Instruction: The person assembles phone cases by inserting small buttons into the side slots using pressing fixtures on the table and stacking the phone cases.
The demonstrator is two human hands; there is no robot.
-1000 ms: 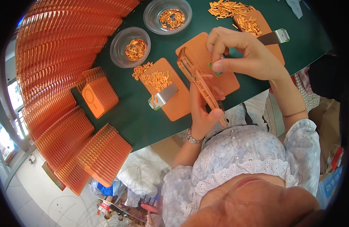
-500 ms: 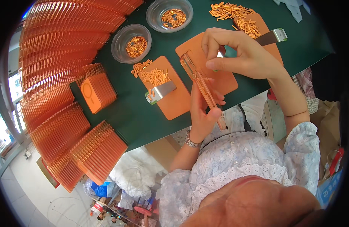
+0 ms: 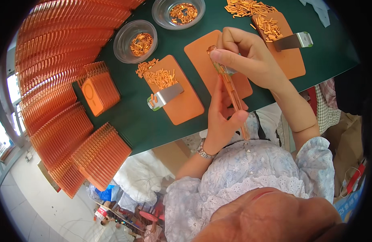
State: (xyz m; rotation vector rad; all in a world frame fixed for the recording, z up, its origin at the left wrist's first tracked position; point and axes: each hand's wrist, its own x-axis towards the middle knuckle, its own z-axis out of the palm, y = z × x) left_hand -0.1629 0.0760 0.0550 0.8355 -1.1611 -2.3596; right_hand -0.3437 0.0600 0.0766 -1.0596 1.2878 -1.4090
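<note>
A clear orange phone case (image 3: 235,96) stands edge-on above the table's front edge, its top leaning to the left. My left hand (image 3: 223,117) holds its lower part, thumb on one side and fingers on the other. At the upper end, my right hand (image 3: 250,56) pinches the case, thumb along the edge and fingers curled behind. Whether a small piece sits under that thumb is hidden. Behind the hands lies an orange pad (image 3: 200,52). To the left, small orange bar-shaped pieces (image 3: 161,78) lie on another orange pad (image 3: 186,103), beside a bent metal strip (image 3: 172,96).
Two clear plastic bowls (image 3: 116,42) with small shiny pieces stand farther back. At right, an orange pad (image 3: 294,64) carries a metal strip (image 3: 289,42) and loose pieces (image 3: 268,28). Long rows of orange phone cases (image 3: 69,48) fill the left side, with a shorter stack (image 3: 100,93) nearby.
My right hand has come down onto the upper end of the phone case, from just beside it. The case has tipped more upright and shifted right with my left hand.
</note>
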